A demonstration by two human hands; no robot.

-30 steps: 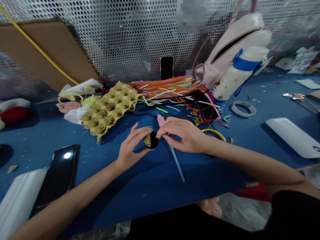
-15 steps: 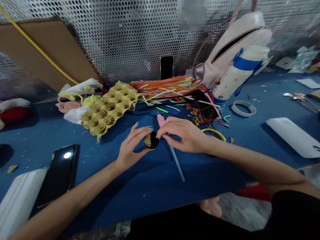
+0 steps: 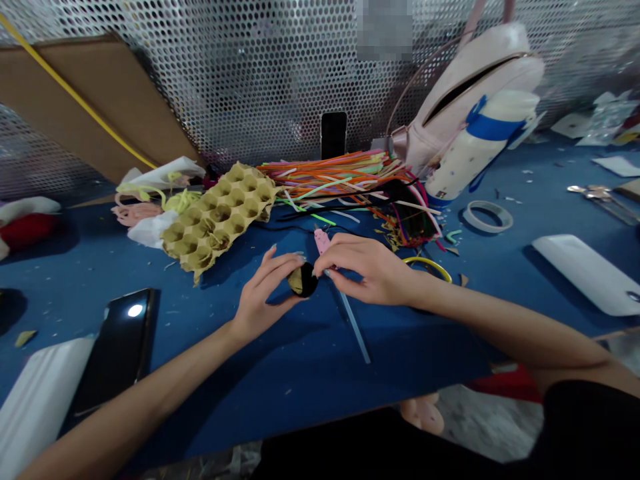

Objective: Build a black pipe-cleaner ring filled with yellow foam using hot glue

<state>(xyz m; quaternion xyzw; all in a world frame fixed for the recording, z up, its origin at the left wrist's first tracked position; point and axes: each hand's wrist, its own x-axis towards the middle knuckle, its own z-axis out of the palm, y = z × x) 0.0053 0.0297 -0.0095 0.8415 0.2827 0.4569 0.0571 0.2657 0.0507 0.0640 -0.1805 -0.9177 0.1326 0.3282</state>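
Note:
Between the thumb and fingers of my left hand (image 3: 265,290) is a small round piece (image 3: 302,281), black on the right and tan on the left. My right hand (image 3: 363,270) has its fingers pinched at the black edge of that piece; whether they grip the edge or something thin is too small to tell. Under and behind the right fingers lies a pink tool (image 3: 322,240), partly hidden. A translucent stick (image 3: 355,328) extends from below the right hand toward the table's front.
An egg carton (image 3: 220,217) lies behind my left hand, colourful fuzzy stems (image 3: 335,177) behind both. A bottle (image 3: 480,147), tape roll (image 3: 487,217) and white case (image 3: 587,273) are on the right; a phone (image 3: 117,343) is on the left. Yellow ring (image 3: 433,265) beside my right wrist.

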